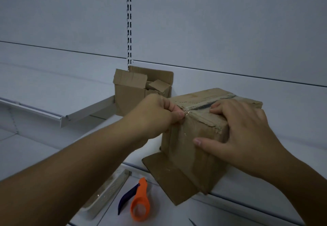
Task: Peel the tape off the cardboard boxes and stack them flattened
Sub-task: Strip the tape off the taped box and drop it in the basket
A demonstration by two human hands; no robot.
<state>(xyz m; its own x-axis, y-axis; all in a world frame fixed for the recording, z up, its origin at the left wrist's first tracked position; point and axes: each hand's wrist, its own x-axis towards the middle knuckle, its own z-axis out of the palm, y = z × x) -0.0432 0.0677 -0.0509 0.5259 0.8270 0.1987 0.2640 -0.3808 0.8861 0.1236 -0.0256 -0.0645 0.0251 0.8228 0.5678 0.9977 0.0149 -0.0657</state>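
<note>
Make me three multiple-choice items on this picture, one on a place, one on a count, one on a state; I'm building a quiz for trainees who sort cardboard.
1. Where does the orange tape dispenser lie?
A. on top of the near box
B. on the lower shelf, in front of the near box
C. inside the far box

2. How many cardboard boxes show?
A. one
B. two
C. four

3. What is the left hand doing?
A. pinching clear tape at the near box's top edge
B. resting flat on the shelf
C. holding the dispenser

Answers:
1 B: the dispenser lies on the lower shelf, below the near box.
2 B: only the near box and the open far box show.
3 A: the left hand pinches the tape while the right hand steadies the box.
</note>
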